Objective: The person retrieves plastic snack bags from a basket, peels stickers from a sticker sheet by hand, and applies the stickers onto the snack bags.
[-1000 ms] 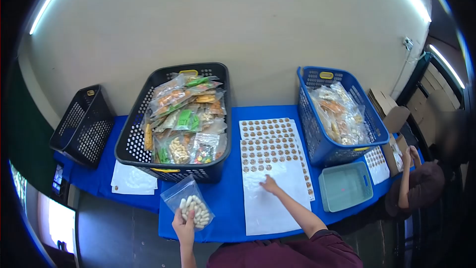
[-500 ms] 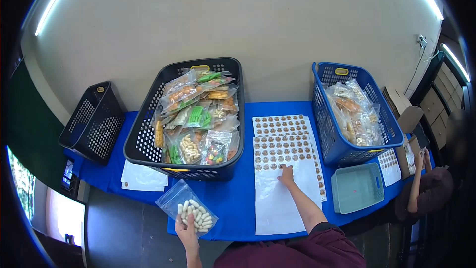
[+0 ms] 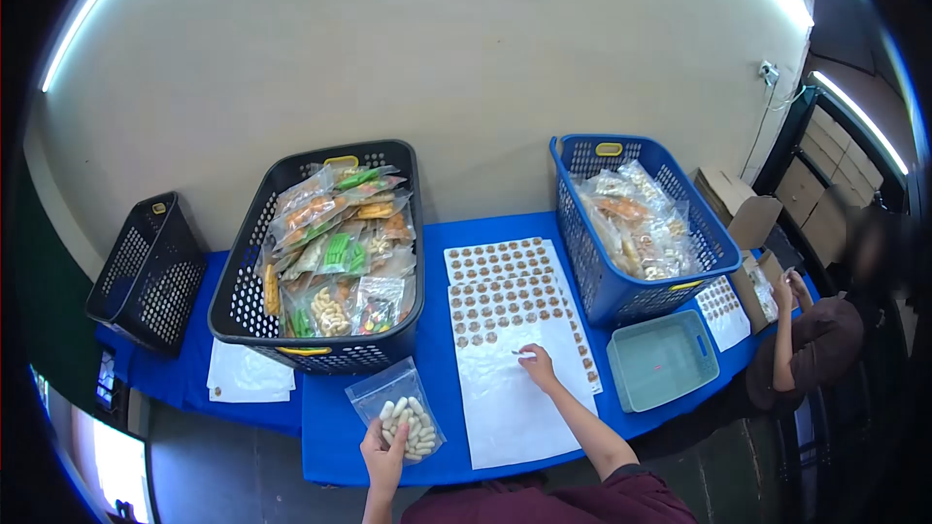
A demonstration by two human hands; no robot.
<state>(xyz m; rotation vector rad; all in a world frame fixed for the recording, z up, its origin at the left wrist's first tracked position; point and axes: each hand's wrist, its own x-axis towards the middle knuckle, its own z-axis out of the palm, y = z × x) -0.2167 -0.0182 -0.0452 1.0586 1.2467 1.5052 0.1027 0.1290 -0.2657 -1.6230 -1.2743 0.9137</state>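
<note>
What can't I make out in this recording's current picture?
Head view:
Print on the round stickers: too small.
Piece at the fingertips of the right hand: too small to identify.
Fingers of the left hand behind the clear bag: hidden by its white pieces.
Floor of the large black basket: covered by packed bags.
Anything in the co-worker's hands: too small.

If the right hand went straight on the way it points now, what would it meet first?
Most likely the lower rows of round stickers on the white sheet, just ahead of the right hand. Its height over the paper is unclear, so it might pass above them.
</note>
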